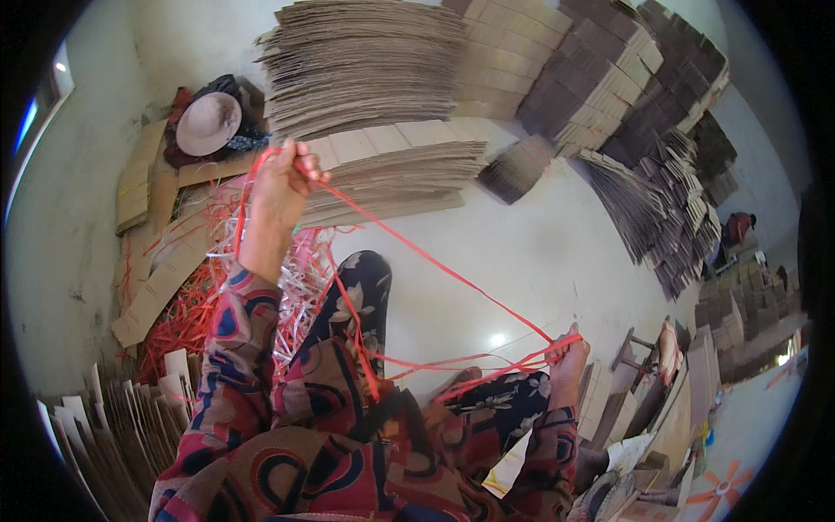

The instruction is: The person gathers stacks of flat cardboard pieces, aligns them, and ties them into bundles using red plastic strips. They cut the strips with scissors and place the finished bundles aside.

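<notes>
My left hand [283,187] is raised high and closed around a thin red plastic strap [435,265]. The strap runs taut and diagonally down to my right hand [567,358], which grips its other end low at my right side. More loops of the same red strap [417,361] trail from my right hand back across my lap. My patterned sleeves and trousers fill the bottom of the view.
A tangled heap of red and white strap [196,296] lies on the floor at my left. Tall stacks of flat cardboard sheets [365,61] stand ahead, more cardboard [644,174] at the right. A hat [209,122] rests on cardboard at the back left. A distant person [739,228] crouches far right.
</notes>
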`<action>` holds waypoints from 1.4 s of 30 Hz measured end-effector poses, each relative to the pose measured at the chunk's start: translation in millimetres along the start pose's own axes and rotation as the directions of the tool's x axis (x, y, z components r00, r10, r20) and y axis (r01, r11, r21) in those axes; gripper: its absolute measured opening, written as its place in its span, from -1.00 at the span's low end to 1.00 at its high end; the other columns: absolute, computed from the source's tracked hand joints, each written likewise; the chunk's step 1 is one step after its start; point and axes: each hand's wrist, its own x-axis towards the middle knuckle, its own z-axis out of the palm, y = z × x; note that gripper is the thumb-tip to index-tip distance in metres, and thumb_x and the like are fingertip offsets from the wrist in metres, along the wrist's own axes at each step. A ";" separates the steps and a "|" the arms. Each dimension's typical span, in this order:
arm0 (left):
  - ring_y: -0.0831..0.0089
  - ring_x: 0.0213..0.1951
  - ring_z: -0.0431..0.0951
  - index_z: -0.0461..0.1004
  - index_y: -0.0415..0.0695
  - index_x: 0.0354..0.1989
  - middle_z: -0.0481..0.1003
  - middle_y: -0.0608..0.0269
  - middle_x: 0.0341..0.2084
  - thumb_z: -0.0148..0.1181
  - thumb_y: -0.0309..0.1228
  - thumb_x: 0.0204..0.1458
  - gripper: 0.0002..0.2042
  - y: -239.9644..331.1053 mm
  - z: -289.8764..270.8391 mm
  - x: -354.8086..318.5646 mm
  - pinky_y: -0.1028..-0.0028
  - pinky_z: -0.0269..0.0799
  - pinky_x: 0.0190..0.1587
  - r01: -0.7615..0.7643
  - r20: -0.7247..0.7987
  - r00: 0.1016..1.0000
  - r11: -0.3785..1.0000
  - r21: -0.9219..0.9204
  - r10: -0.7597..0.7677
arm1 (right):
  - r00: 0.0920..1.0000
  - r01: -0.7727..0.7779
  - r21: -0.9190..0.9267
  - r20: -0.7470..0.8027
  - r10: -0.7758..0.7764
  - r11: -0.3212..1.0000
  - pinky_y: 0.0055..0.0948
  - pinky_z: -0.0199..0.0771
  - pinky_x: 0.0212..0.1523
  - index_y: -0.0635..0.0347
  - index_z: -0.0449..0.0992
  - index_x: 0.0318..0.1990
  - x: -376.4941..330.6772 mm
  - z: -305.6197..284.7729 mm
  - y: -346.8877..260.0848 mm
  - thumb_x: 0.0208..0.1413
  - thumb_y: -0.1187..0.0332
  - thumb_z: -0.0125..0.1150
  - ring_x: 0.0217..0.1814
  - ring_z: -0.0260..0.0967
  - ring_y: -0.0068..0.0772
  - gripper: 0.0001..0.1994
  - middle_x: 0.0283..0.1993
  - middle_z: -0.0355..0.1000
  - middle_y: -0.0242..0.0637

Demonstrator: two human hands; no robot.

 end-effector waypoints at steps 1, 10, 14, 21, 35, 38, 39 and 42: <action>0.55 -0.61 0.29 0.34 -0.16 -0.34 0.29 0.37 -0.64 -0.09 -0.21 0.18 -0.75 -8.2 -3.4 6.7 0.47 0.34 -0.41 0.019 -0.009 1.000 1.000 -0.015 -0.019 | 0.999 -0.026 -0.060 -0.021 0.025 0.998 -0.56 -0.23 -0.85 0.05 0.08 -0.76 1.1 -7.0 -0.1 0.17 0.26 -0.03 -0.85 -0.14 -0.62 -0.55 -0.83 -0.07 -0.51; 0.71 -0.75 -0.04 0.35 -0.13 -0.37 0.06 0.54 -0.76 -0.17 -0.19 0.21 -0.72 17.0 -84.8 30.2 0.64 -0.15 -0.71 -0.093 -0.251 0.966 0.990 -0.104 0.065 | 0.965 -0.239 -0.410 0.002 0.263 0.880 -0.45 0.31 -0.67 0.25 0.34 -0.56 32.2 -72.7 7.8 0.06 0.33 0.02 -0.63 0.34 -0.36 -0.77 -0.61 0.34 -0.22; 0.71 -0.76 -0.04 0.36 -0.12 -0.41 0.08 0.53 -0.77 -0.18 -0.14 0.21 -0.67 25.5 -60.5 17.5 0.62 -0.15 -0.72 -0.230 -0.495 0.835 0.970 0.082 0.240 | 0.852 -0.422 -0.438 0.108 0.513 0.794 -0.21 0.53 -0.42 0.43 0.43 -0.33 55.4 -76.2 0.7 -0.03 0.40 0.05 -0.33 0.50 -0.13 -0.79 -0.35 0.47 0.03; 0.70 -0.73 0.00 0.42 -0.19 -0.36 0.10 0.52 -0.76 -0.08 -0.12 0.16 -0.65 13.2 -48.9 2.1 0.65 -0.06 -0.68 -0.270 -0.386 0.887 0.963 0.016 0.255 | 0.726 0.134 0.231 -0.685 0.064 0.964 -0.64 -0.09 -0.83 0.29 0.44 -0.32 77.3 -187.6 -15.9 -0.06 0.54 -0.11 -0.80 -0.05 -0.67 -0.82 -0.67 0.16 -0.48; 0.72 -0.82 0.02 0.43 -0.36 -0.30 0.20 0.41 -0.79 0.09 -0.26 0.07 -0.69 -121.8 103.8 -139.2 0.66 -0.10 -0.78 0.537 0.247 0.810 0.842 0.055 -0.532 | 0.547 -0.045 -0.436 0.742 0.388 0.899 -0.76 0.24 -0.66 0.22 0.42 0.01 -58.2 127.0 -10.7 0.00 0.47 0.09 -0.55 0.33 -0.74 -0.65 -0.25 0.47 -0.31; 0.72 -0.82 0.05 0.44 -0.33 -0.42 0.19 0.44 -0.82 0.11 -0.35 0.05 -0.76 -117.9 98.3 -132.7 0.66 -0.05 -0.78 0.511 0.172 0.839 0.856 0.074 -0.516 | 0.398 0.062 -0.427 0.839 0.370 0.902 -0.66 0.36 -0.38 0.20 0.44 -0.01 -62.9 120.1 -4.0 -0.05 0.50 0.09 -0.32 0.41 -0.59 -0.64 -0.12 0.42 -0.17; 0.72 -0.82 0.06 0.44 -0.33 -0.44 0.19 0.45 -0.82 0.12 -0.35 0.04 -0.77 -116.7 96.3 -131.5 0.65 -0.04 -0.78 0.506 0.157 0.845 0.859 0.080 -0.512 | 0.343 0.083 -0.397 0.873 0.347 0.914 -0.61 0.40 -0.25 0.19 0.44 -0.02 -63.7 118.2 -4.3 -0.07 0.51 0.09 -0.23 0.44 -0.53 -0.63 -0.07 0.40 -0.10; 0.70 -0.81 0.10 0.44 -0.32 -0.44 0.22 0.44 -0.81 0.13 -0.39 0.03 -0.80 -119.0 96.6 -136.4 0.66 -0.01 -0.76 0.553 0.189 0.814 0.832 0.036 -0.549 | 0.417 -0.273 -0.101 0.884 0.212 0.957 -0.43 0.40 -0.08 0.17 0.23 0.16 -53.4 107.3 1.8 -0.01 0.43 0.15 -0.03 0.39 -0.37 -0.48 0.02 0.35 -0.06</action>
